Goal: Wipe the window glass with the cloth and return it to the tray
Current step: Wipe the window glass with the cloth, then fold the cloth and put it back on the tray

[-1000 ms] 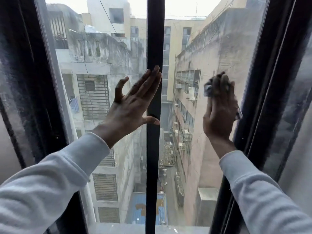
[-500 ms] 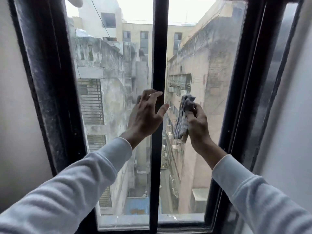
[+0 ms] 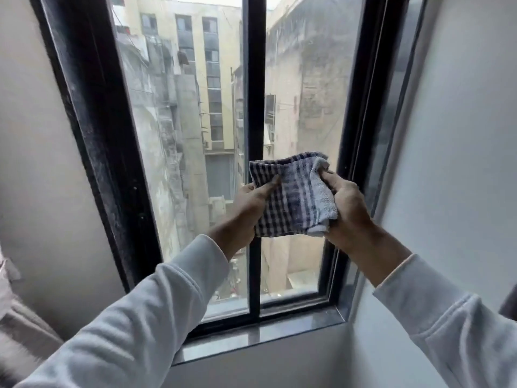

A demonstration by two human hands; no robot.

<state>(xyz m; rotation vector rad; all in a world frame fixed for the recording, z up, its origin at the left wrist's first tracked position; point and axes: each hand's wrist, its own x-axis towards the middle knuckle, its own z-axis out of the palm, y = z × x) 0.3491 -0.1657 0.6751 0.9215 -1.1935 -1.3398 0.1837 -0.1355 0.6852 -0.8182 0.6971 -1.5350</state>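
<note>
A blue-and-white checked cloth (image 3: pixel 293 197) is stretched between both hands in front of the window, away from the glass. My left hand (image 3: pixel 249 205) pinches its left edge with thumb on top. My right hand (image 3: pixel 347 211) grips its bunched right side. The window glass (image 3: pixel 184 130) has two panes split by a black centre bar (image 3: pixel 253 79), and looks hazy with streaks on the left pane. No tray is in view.
A black window frame (image 3: pixel 92 121) surrounds the panes, with a dark stone sill (image 3: pixel 279 330) below. Pale walls flank the recess on both sides. A beige fabric thing (image 3: pixel 16 326) sits at the lower left edge.
My hands have come off the glass and drawn back. The right hand pulled the cloth away, and the left hand has taken hold of its other edge. The view has pulled back and down.
</note>
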